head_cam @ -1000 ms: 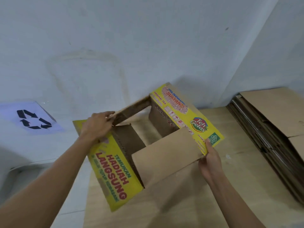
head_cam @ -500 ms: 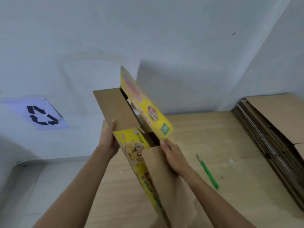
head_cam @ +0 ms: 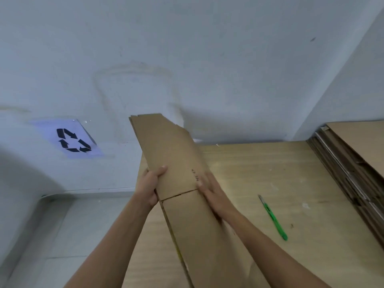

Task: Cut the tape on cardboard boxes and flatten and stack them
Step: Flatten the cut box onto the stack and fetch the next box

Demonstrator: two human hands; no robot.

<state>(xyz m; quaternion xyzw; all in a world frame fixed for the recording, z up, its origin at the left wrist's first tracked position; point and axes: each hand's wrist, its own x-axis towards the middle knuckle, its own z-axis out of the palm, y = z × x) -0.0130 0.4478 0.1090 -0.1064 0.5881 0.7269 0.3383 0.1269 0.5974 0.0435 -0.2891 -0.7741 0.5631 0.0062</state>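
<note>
Wooden table (head_cam: 270, 173); brown box (head_cam: 172, 152) flattened, plain side up; left hand (head_cam: 149, 183), right hand (head_cam: 212, 192) fingers (head_cam: 161, 171) pinching edges.

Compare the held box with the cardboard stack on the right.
The box is one flattened piece, held tilted upward; the stack is many pieces lying flat. The left hand and right hand grip the box; nothing touches the stack. Both are brown flattened cardboard.
</note>
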